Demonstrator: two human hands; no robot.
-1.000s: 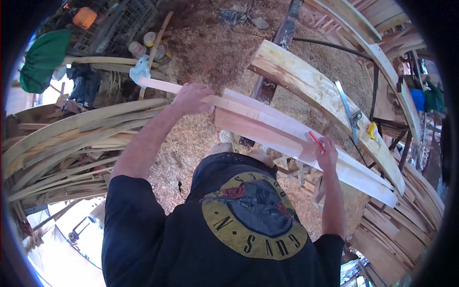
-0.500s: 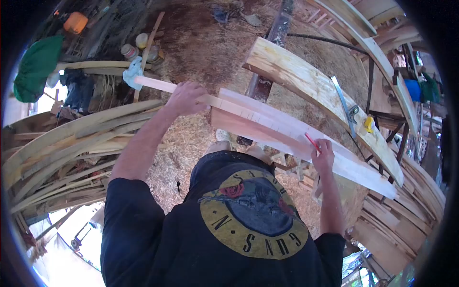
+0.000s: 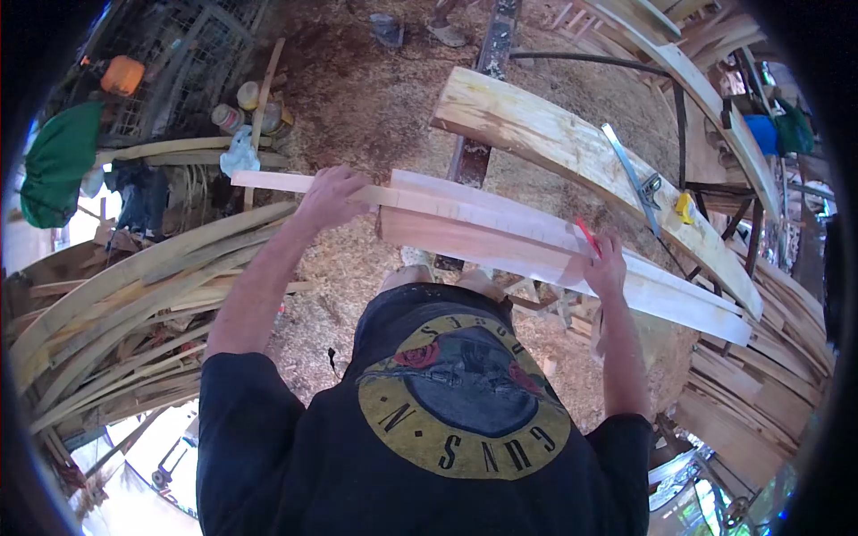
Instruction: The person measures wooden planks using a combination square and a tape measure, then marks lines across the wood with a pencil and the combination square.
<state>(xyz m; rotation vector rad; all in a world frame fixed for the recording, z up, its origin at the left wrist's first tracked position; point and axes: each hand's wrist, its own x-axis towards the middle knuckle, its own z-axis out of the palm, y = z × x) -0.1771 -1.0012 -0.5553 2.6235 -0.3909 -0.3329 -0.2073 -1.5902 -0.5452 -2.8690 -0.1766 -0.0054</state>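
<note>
L grip (image 3: 332, 198) clasping thin batten (image 3: 268, 181), R grip (image 3: 608, 263) pinching red pencil (image 3: 587, 236), jars (image 3: 227, 117) nr slat (image 3: 267, 85), contents unclear

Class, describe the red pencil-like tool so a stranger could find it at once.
Beyond the black shirt lies the nearest pale board. Follow it to the right hand. The slim red tool juts from its grip, bright beside pale wood.

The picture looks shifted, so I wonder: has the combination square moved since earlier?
No, neither way: the combination square lies at the same spot along the curved plank.
</note>
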